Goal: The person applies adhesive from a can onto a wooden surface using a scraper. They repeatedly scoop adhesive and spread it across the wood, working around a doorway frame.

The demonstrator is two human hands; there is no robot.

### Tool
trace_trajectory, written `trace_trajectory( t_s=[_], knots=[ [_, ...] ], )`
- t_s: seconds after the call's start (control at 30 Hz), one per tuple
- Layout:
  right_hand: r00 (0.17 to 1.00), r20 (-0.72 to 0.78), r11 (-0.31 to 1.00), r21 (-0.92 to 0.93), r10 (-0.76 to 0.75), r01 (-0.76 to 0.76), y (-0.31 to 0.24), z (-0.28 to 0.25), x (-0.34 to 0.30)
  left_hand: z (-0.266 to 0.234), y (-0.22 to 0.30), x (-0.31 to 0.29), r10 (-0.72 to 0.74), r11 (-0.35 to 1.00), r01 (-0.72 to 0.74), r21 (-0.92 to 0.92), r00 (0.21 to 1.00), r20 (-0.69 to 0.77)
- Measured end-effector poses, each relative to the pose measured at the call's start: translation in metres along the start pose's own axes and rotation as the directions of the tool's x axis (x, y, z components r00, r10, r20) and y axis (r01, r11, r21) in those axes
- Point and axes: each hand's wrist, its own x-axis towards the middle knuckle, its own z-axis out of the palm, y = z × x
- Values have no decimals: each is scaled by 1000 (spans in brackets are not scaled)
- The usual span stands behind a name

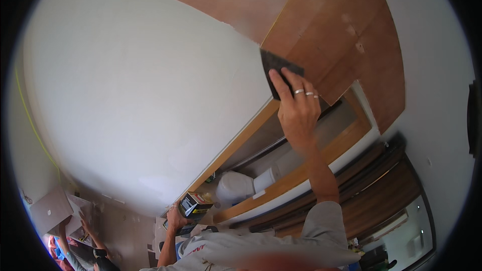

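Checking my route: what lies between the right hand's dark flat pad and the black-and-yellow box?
A light-brown wooden strip, edging the white wall, runs between pad and box in the head view.

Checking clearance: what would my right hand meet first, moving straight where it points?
Past its flat black tool, the right hand would probably meet the reddish-brown panel; depth is unclear.

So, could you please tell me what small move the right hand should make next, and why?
I would probably slide the dark pad a little along the ragged edge between the white wall and the reddish-brown surface, since that edge looks uneven and the right hand holds the pad at its near end.
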Motion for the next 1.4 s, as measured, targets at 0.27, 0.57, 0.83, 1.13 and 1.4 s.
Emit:
trace_trajectory(
  t_s=[0.27,0.57,0.83,1.13,1.4],
  knots=[
    [993,-116,998,-68,7,-15,92,-57,139,0,0,-3,-57,997,57,44,998,-14],
    [961,-275,985,-171,-35,-13,227,-33,309,21,-7,-9,-104,993,99,-70,991,-83],
    [967,-249,982,-189,-52,4,235,-29,294,41,-10,-14,-136,990,130,-48,976,-169],
    [956,-292,975,-217,-13,-53,215,-73,288,32,-7,-13,-99,995,92,-50,981,-166],
    [981,-190,918,-379,46,-116,179,-68,256,37,-9,-11,-109,993,98,-69,979,-174]
  ],
)
